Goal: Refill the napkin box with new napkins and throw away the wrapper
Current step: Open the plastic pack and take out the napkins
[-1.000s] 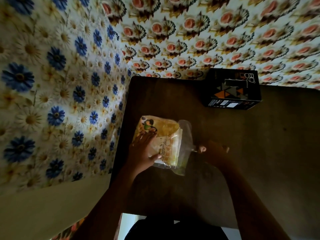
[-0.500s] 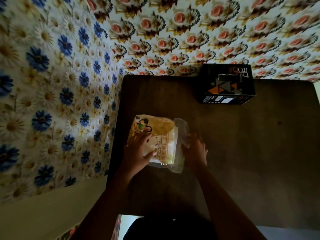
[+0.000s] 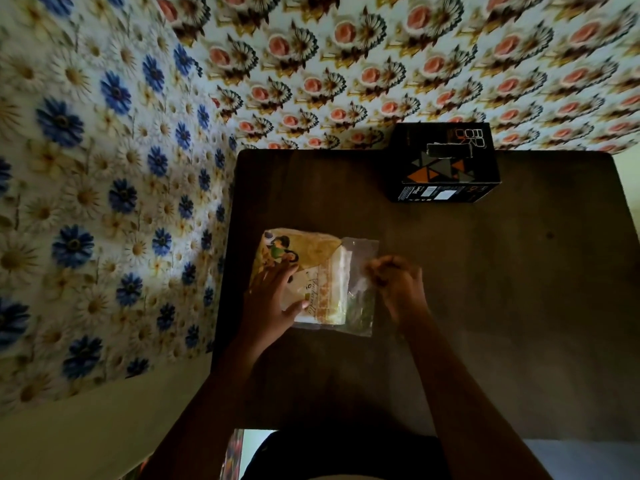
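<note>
Your left hand (image 3: 273, 299) lies flat, fingers spread, on the napkin pack (image 3: 304, 275), pressing it to the dark table (image 3: 519, 306). The pack sits left of centre, printed yellow with a small figure at its far-left corner. Its clear wrapper (image 3: 362, 271) sticks out past the napkins on the right side. Your right hand (image 3: 398, 285) is curled at that loose wrapper edge, fingertips bunched against the plastic; blur hides whether they actually pinch it. The black napkin box (image 3: 446, 168), with orange and grey triangles, stands at the far edge, well apart from the pack, against the rose-patterned wall (image 3: 381, 64). Blue-daisy wall (image 3: 104, 202) to the left.
</note>
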The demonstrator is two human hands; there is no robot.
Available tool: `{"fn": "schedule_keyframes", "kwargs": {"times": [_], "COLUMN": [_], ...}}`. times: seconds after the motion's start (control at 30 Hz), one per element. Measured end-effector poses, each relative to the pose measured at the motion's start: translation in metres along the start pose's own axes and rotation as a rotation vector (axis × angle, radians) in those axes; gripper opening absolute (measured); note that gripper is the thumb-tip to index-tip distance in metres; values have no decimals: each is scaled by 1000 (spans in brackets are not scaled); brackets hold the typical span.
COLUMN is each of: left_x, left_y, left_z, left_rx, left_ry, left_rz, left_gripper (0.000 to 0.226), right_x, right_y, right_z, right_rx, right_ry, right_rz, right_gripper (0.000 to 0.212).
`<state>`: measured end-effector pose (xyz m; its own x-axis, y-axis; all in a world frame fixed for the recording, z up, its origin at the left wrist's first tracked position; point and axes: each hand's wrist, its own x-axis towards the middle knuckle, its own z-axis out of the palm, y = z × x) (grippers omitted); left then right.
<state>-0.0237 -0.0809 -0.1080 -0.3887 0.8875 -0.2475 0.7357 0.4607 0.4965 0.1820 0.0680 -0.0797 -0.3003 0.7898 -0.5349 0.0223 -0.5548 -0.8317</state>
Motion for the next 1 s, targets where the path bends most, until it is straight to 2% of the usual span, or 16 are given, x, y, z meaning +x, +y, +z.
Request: {"fn": "schedule_keyframes", "kwargs": {"times": [0.13,0.2,0.23,0.3,0.37,0.43,0.5,0.6,0.67,0.73,0.77,0.83,0.87,0.93,1.0], "left_x": [0,0,0,0,-1,-2,-1,-1,-2,1,4,14,20,31,37], "left_y": [0,-1,1,2,3,1,1,0,3,5,7,5,4,2,-1], "left_z": [0,-1,-2,-2,-3,-2,-2,-2,-4,-8,-11,-13,-13,-14,-15], "left_rx": [5,8,9,-1,-7,-10,-1,-27,-198,-348,-341,-267,-269,-411,-560], "left_ry": [-6,-11,-14,-8,5,6,-4,-1,54,172,254,379,382,248,121], "left_rz": [1,0,-3,-4,-1,1,5,19,11,-40,-86,-223,-331,-545,-657], "left_gripper": [78,78,78,77,76,77,77,75,66,50,46,51,60,77,78], "right_x": [-1,2,2,1,2,3,2,-2,0,4,7,12,12,14,19], "right_y": [-1,5,6,7,10,13,13,10,10,14,17,23,24,24,27], "right_z": [1,-2,-2,1,4,4,3,8,13,18,21,24,26,30,33], "right_rx": [372,421,330,-32,-449,-695,-701,-710,-694,-710,-720,-730,-742,-788,-789], "right_ry": [-189,-207,-201,-194,-159,-60,29,3,-28,-41,-38,-27,-31,-48,-36], "right_rz": [161,277,306,273,143,34,21,-22,-18,-6,-10,12,22,19,21], "right_gripper": [25,26,25,19,18,18,15,12,14,17,18,18,20,25,19]}}
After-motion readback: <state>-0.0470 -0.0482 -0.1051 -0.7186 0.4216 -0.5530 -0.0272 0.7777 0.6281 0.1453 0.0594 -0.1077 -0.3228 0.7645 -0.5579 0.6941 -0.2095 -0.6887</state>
